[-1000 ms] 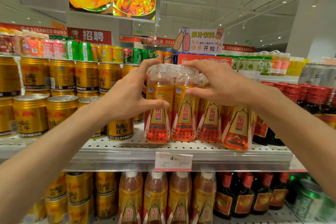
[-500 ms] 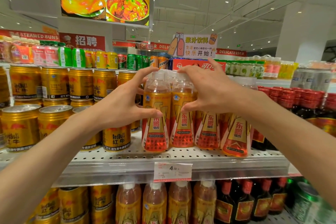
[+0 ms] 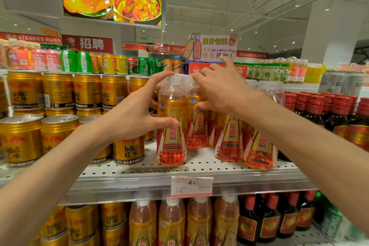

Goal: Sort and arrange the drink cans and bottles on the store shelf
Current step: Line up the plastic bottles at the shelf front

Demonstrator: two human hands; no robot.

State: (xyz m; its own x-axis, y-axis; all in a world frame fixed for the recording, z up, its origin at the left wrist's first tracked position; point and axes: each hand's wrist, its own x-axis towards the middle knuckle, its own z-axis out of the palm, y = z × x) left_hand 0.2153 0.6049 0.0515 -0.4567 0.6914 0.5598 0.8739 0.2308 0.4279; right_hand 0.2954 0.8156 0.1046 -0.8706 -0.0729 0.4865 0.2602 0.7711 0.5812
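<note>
The left hand (image 3: 133, 118) grips the front orange-labelled clear plastic bottle (image 3: 172, 126) on the white perforated shelf (image 3: 139, 173), while the right hand (image 3: 221, 90), fingers curled, grips the matching bottle behind (image 3: 196, 126).

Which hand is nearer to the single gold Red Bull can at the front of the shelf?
Left. The left hand hovers just above the Red Bull can, gripping the neighbouring orange bottle. The right hand is farther right, on the second bottle.
</note>
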